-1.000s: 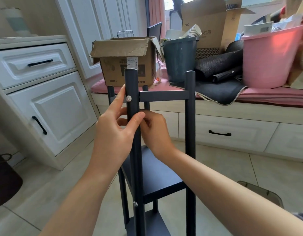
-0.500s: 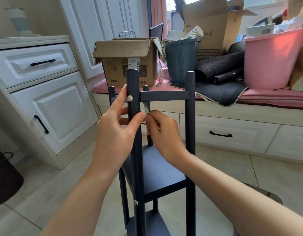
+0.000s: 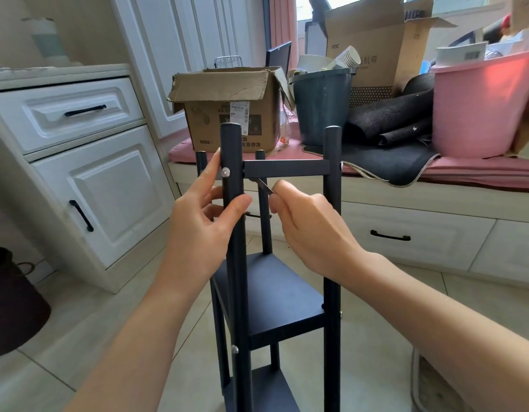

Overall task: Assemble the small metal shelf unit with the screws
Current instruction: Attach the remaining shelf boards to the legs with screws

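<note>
The dark metal shelf unit (image 3: 269,298) stood upright on the tiled floor (image 3: 79,337), close in front of the person, with two shelf plates already fixed between its four posts. The left hand (image 3: 203,221) gripped the near left post (image 3: 232,162), thumb on its right side and fingers curled round the left side, the index finger stretched up beside a silver screw (image 3: 226,171) set in the post. A crossbar (image 3: 287,169) ran from that post to the near right post (image 3: 332,179). The right hand (image 3: 310,227) pinched a thin metal tool (image 3: 264,185), its tip reaching up to the underside of the crossbar near the left post. Another screw (image 3: 234,349) showed lower on the same post. Behind, a bench (image 3: 435,200) with a pink cushion carried a cardboard box (image 3: 227,114), a dark bucket (image 3: 321,105) and a pink tub (image 3: 483,105). A white cabinet (image 3: 79,162) stood at the left.
</note>
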Action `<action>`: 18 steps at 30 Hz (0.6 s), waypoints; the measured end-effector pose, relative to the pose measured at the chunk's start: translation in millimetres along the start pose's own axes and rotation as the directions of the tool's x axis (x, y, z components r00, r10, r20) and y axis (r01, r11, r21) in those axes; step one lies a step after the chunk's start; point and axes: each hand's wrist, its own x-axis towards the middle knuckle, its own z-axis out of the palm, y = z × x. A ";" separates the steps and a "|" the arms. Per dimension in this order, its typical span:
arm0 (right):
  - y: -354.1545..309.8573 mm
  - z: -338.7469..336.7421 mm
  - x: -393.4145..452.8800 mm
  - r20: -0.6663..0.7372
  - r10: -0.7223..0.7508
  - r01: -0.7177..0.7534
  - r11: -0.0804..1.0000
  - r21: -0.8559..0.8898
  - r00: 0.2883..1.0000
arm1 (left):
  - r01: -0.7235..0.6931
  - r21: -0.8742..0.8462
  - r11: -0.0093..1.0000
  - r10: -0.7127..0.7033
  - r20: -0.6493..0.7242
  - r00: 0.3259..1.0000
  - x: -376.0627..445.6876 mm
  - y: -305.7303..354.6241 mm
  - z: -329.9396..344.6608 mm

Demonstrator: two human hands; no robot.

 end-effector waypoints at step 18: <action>0.9 46.3 11.5 -0.120 0.186 -0.130 0.920 0.369 0.975 | 0.016 -0.067 0.998 -0.015 0.027 1.000 -1.0 4.8 -2.0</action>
